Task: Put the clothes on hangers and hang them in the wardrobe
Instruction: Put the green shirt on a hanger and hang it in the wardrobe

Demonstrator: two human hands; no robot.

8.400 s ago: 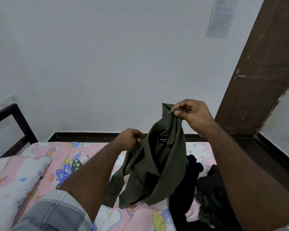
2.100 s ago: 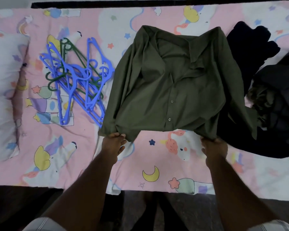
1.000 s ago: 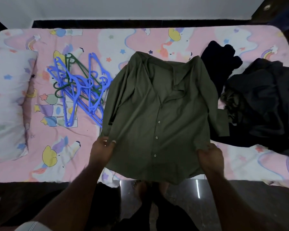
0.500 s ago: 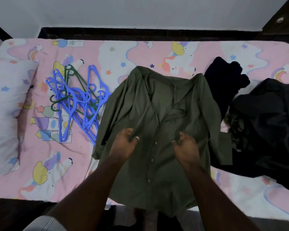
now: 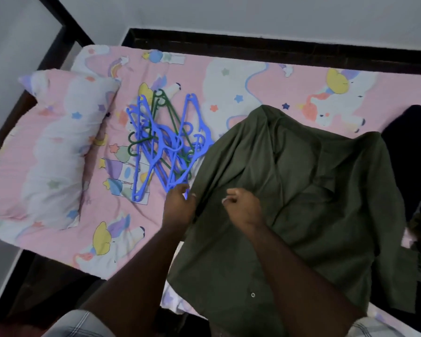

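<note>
Now left hand (image 5: pixel 179 206) curled at blue hanger (image 5: pixel 178 152) tip, grip unclear; right hand (image 5: pixel 242 207) loosely curled, empty, over shirt (image 5: pixel 314 203).

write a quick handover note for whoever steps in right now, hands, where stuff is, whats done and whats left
Left hand: at the near end of the hanger pile, fingers curled on a blue hanger; grip looks just begun.
Right hand: loosely curled above the green shirt, holding nothing.
Shirt: spread flat, front up, on the bed, its hem over the near edge. Hangers lie left of it; dark clothes are heaped on the right.
Done: shirt laid out.
Left: hanger into the shirt, hang it, then the dark clothes. No wardrobe in view.
</note>
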